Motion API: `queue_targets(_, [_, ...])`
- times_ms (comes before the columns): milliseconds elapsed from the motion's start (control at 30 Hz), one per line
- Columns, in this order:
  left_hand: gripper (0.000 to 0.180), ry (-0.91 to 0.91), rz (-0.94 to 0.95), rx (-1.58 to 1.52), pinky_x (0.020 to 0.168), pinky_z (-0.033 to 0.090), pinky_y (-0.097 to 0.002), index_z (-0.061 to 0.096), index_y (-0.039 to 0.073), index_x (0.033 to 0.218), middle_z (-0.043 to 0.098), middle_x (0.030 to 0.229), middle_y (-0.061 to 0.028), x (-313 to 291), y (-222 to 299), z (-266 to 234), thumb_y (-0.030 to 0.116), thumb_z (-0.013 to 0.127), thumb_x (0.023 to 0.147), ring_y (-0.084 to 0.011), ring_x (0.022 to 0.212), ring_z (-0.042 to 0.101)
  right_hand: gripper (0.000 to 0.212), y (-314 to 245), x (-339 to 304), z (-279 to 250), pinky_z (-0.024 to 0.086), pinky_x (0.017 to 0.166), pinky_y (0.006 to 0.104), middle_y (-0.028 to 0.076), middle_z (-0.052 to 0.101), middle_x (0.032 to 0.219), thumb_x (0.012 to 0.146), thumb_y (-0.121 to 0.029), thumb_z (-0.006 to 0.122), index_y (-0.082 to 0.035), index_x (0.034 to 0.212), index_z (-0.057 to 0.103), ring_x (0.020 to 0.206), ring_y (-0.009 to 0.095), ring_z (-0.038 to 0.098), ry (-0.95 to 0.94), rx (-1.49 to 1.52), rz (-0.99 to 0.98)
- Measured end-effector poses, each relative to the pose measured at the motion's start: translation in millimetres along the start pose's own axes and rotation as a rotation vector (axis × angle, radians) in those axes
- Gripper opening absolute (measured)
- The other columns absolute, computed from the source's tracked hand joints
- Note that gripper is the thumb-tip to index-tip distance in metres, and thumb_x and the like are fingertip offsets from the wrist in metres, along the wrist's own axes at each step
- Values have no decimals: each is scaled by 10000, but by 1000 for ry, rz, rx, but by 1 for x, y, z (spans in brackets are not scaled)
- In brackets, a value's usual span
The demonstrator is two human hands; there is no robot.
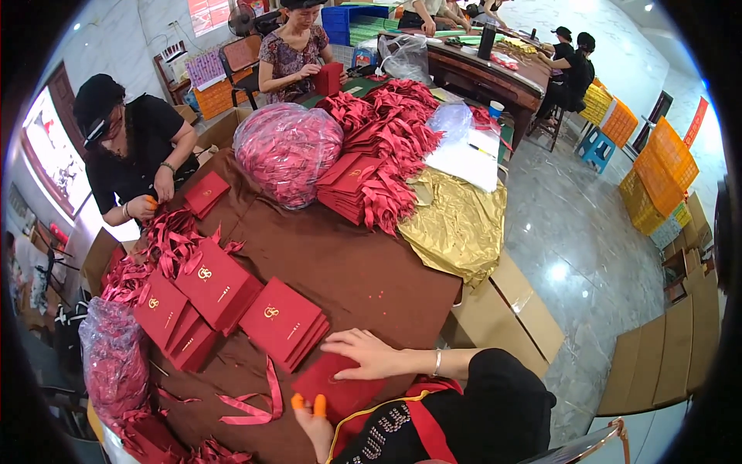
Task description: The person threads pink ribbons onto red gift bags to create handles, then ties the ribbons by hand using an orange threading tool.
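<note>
A flat red gift bag (pixel 348 393) lies at the table's near edge, in front of my body. Fingers spread, my right hand (pixel 362 356) rests palm down across its upper part; a bracelet circles that wrist. My left hand (pixel 312 421), with orange covers on two fingertips, is at the bag's lower left edge. Those fingertips are apart; the rest of that hand is partly hidden. Just beyond is a neat stack of red bags (pixel 283 321) with gold print. Two more stacks, one a larger red pile (pixel 219 286), stand to its left. A loose red ribbon (pixel 259 402) curls on the brown cloth.
Plastic-wrapped red bundles stand on the far cloth (pixel 288 155) and at left (pixel 116 359). Ribboned bags (pixel 379 170) pile up beside gold wrapping (pixel 456 220). Co-workers (pixel 135 147) handle red items across the table. Cardboard (pixel 510 309) stands at the right edge.
</note>
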State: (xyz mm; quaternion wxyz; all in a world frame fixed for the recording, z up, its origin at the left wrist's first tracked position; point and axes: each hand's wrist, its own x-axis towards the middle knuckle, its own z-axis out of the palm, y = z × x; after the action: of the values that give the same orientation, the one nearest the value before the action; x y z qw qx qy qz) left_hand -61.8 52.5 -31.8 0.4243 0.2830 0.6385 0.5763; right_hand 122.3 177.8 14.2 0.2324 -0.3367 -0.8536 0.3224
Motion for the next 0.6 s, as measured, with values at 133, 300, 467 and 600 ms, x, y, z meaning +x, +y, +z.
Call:
queue_targets(133, [417, -186, -13, 206, 697, 431, -242, 495, 18, 1132, 559, 926, -43, -5, 8, -4, 6, 689, 763, -127, 785, 509, 448, -3, -4, 13, 265, 1012, 499, 48, 530, 1102, 726, -373, 690, -124, 1083, 583, 1162, 254, 421, 118, -337, -191])
queue_targets(300, [399, -120, -2, 455, 666, 466, -294, 528, 11, 1114, 625, 861, -105, -22, 5, -25, 86, 706, 765, -194, 734, 586, 397, -13, -1, 43, 320, 946, 450, 50, 522, 1044, 721, -351, 694, -125, 1033, 598, 1067, 234, 454, 82, -293, -272])
queue_targets(467, [415, -134, 324, 858, 661, 487, -427, 566, -8, 1112, 637, 878, -214, -28, 13, -20, 257, 671, 811, -373, 771, 616, 310, -27, 7, 40, 406, 712, 400, 63, 586, 895, 681, -320, 704, -120, 904, 623, 845, 246, 552, -117, -375, -197])
queue_targets(600, [260, -64, 276, 819, 751, 494, -402, 606, 6, 1071, 638, 957, -209, -10, 39, -22, 179, 568, 880, -378, 892, 611, 342, -18, 5, 30, 407, 734, 395, 63, 570, 939, 698, -277, 719, -97, 968, 612, 877, 258, 532, -144, -277, -166])
